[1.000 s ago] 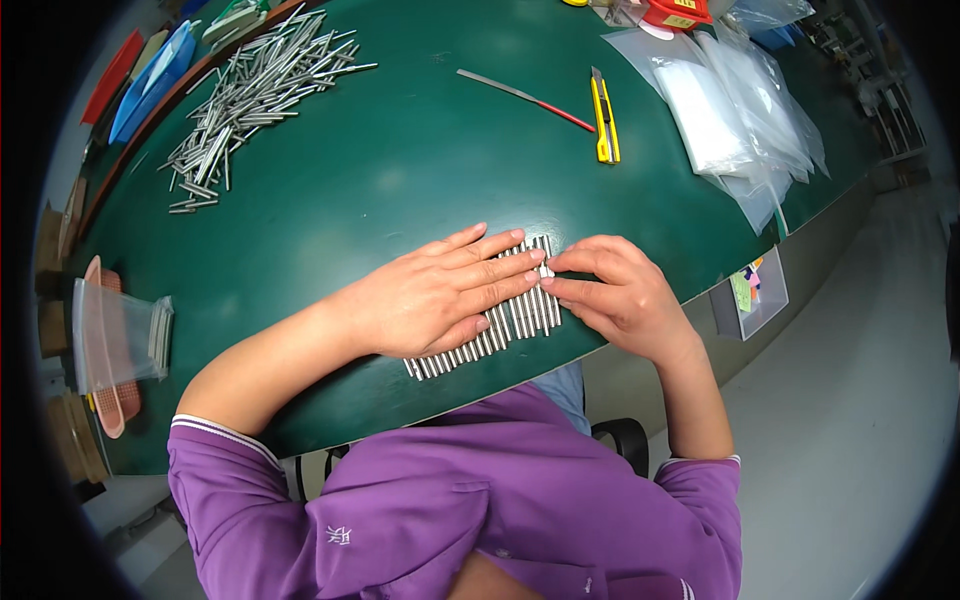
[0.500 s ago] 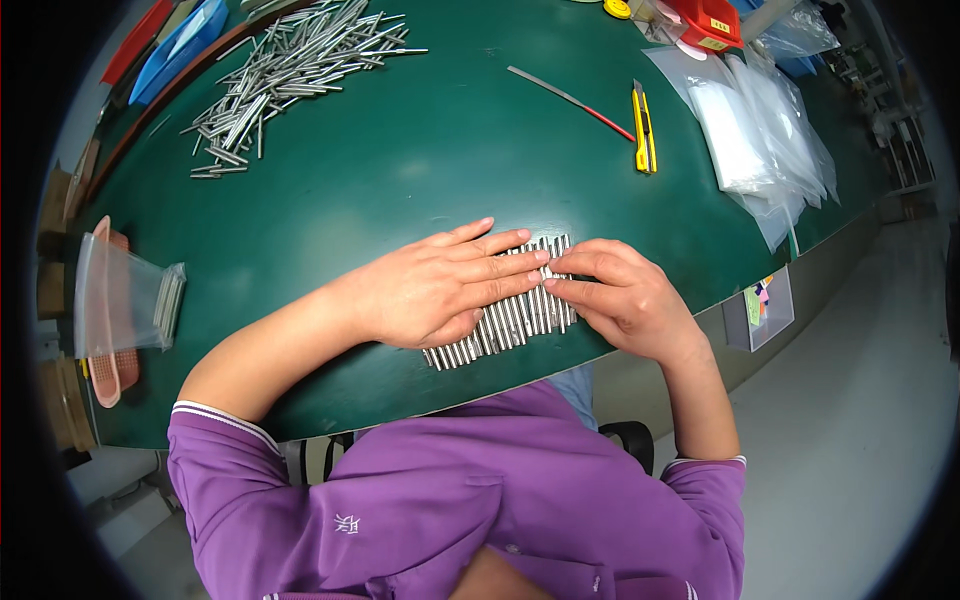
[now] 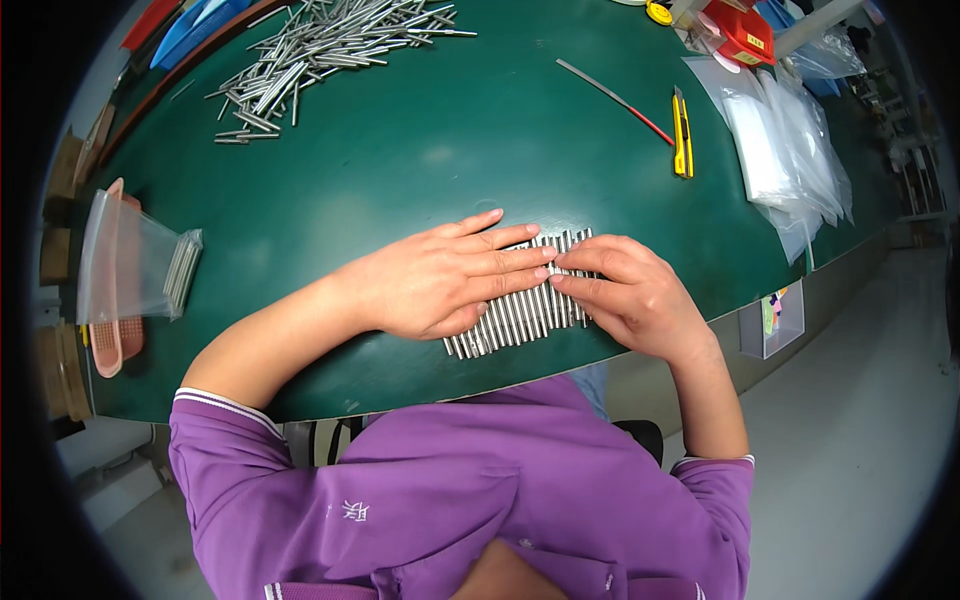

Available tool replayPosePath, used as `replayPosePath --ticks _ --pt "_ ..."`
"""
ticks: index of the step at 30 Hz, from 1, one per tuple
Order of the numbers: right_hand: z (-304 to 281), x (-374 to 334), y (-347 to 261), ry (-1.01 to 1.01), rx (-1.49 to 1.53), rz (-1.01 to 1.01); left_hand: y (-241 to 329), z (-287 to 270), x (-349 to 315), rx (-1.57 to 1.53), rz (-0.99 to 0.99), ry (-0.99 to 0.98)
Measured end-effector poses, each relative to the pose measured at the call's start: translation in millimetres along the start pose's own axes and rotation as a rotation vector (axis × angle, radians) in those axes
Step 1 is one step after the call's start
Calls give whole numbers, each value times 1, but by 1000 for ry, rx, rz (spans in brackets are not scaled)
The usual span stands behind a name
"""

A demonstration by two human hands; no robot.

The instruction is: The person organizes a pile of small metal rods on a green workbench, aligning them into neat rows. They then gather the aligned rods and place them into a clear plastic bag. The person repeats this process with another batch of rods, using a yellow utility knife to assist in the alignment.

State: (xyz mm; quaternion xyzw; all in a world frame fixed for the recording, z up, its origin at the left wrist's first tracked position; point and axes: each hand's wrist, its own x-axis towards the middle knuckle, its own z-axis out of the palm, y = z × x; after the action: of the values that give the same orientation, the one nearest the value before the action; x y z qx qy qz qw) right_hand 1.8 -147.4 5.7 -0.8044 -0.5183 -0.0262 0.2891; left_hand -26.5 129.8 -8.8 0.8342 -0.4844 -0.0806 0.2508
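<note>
A row of short silvery metal rods lies side by side on the green tabletop, close to its front edge. Across the row's far and middle part my left hand rests flat, fingers stretched and spread, hiding many rods beneath it. From the right, my right hand reaches over the row's right end. Its bent fingers are drawn together on the rods, with the fingertips almost meeting those of my left hand. Exactly which rods it grips is partly hidden.
A loose heap of metal rods lies far left. A clear bag with rods leans on a pink basket at left. Toward the right are a thin red-ended strip, a yellow box cutter, plastic bags and a red bin.
The whole view has shifted, so the table's things appear farther right and slightly higher. Both hands keep about the same place on the row of rods.
</note>
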Motion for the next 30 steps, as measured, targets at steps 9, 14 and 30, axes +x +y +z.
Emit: replayPosePath --ticks 9,14,30 --pt "10 7 -7 -37 -60 -17 -1 -1 -22 -15 1 3" --pt "14 13 -10 -61 -27 -8 -2 -1 -34 23 13 7" --pt "27 24 -17 -74 66 -43 6 -5 -63 71 -26 -14"
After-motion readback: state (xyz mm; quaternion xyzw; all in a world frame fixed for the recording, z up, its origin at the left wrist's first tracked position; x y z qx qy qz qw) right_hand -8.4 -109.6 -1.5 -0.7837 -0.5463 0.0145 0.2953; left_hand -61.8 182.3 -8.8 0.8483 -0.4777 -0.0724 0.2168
